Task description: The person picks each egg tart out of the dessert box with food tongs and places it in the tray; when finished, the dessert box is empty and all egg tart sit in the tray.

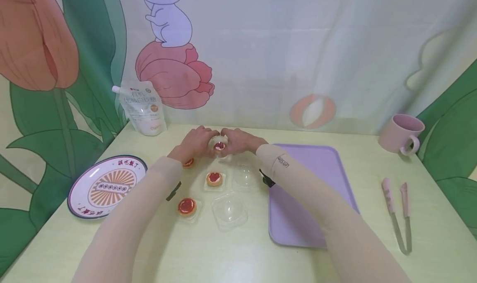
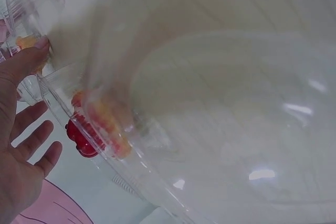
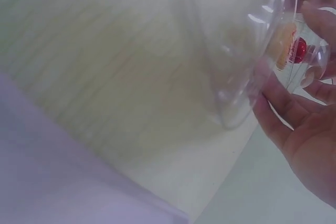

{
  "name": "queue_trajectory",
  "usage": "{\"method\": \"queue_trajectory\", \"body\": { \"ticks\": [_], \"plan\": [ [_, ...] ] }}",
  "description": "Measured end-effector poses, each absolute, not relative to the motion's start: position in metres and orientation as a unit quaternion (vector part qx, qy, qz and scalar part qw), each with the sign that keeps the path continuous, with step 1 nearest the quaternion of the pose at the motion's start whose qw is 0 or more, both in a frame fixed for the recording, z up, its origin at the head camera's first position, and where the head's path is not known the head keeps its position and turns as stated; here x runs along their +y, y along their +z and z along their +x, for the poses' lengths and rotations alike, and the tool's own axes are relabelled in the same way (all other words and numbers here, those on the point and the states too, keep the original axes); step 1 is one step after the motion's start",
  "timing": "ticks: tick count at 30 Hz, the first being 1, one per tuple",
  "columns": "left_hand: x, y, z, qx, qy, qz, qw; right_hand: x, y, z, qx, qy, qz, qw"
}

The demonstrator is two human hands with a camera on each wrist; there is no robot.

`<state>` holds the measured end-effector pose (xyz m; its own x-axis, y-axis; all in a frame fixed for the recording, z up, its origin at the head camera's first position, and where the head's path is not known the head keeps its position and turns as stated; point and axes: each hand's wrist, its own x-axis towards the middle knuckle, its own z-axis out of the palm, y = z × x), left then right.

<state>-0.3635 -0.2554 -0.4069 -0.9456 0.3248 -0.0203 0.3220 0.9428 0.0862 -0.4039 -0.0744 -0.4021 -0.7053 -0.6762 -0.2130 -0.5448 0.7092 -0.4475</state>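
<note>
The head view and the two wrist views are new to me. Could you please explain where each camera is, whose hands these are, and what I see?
There is no machine: a person works with a bare left hand and a bare right hand. The wide picture comes from a camera worn on the head, looking forward and down. Each close picture comes from a camera on one wrist.

Together, the hands hold a clear plastic box containing a small round red-topped tart.

On the pale table are three more tarts, one partly hidden, and open clear boxes. Around them are a flat purple tray, pink-handled metal tongs, a pink mug, a white patterned plate and a white pouch with a spout.
</note>
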Motion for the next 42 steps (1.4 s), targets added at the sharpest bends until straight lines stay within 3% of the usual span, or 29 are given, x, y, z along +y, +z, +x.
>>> {"method": "queue_trajectory", "body": {
  "ticks": [20,30,36,42],
  "plan": [
    [-0.261,-0.411,-0.359,0.987,0.043,0.149,0.033,-0.073,-0.398,-0.403,0.896,-0.222,-0.3,0.24],
    [-0.265,-0.403,-0.359,0.987,0.065,0.145,0.031,-0.061,-0.384,-0.408,0.899,-0.229,-0.299,0.222],
    [-0.271,-0.392,-0.354,0.982,0.122,0.137,0.039,-0.049,-0.379,-0.416,0.9,-0.256,-0.308,0.173],
    [-0.275,-0.386,-0.35,0.975,0.167,0.142,0.016,-0.042,-0.372,-0.417,0.895,-0.275,-0.312,0.163]
  ]
}}
